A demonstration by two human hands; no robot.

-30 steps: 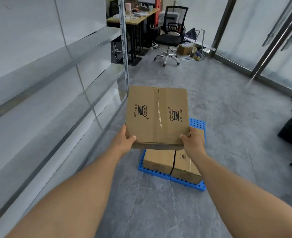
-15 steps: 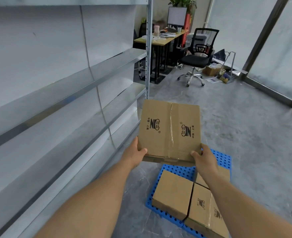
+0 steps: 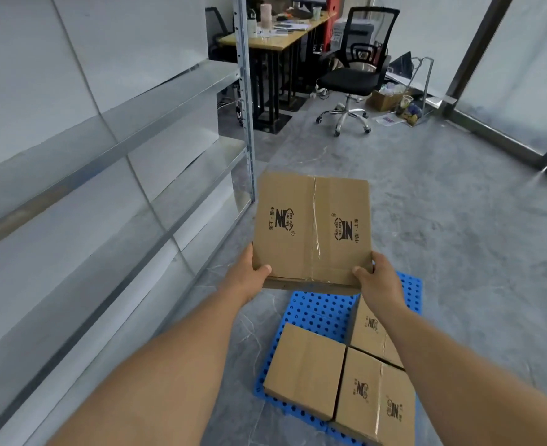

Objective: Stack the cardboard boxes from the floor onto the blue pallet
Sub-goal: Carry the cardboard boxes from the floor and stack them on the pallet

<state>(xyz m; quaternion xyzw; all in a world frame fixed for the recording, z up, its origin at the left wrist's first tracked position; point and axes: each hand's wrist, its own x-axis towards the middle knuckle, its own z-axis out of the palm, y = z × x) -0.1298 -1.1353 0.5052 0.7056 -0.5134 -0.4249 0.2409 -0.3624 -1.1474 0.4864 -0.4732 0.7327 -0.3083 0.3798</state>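
1. The floor [image 3: 459, 220] is grey and takes most of the view; a metal shelf [image 3: 111, 175] runs along it from 7 o'clock to 11 o'clock, and an office chair [image 3: 352, 75] stands far away at 12 o'clock.
2. The blue pallet [image 3: 323, 312] lies on the floor at about 5 o'clock from the middle of the view, below and a little nearer than the hands; three cardboard boxes rest on it, one at the near left [image 3: 304, 370], one at the near right [image 3: 375, 400], one at the far right [image 3: 370, 326], and the far-left quarter is bare blue.
3. The carried box [image 3: 312, 228] is in the air at the centre, apart from the pallet; its top face is turned toward the camera and its taped seam runs from 12 o'clock to 6 o'clock.
4. The left hand [image 3: 246, 278] clamps the near left corner, thumb on top; the right hand [image 3: 380, 284] clamps the near right corner in the same way; both hands are closed on the cardboard, not spread.
5. My judgement: the bare quarter lies at 6 o'clock from the box, almost directly under its near edge and slightly on the left hand's side; the box should go down and a little toward the body, the seam kept parallel to the neighbours.
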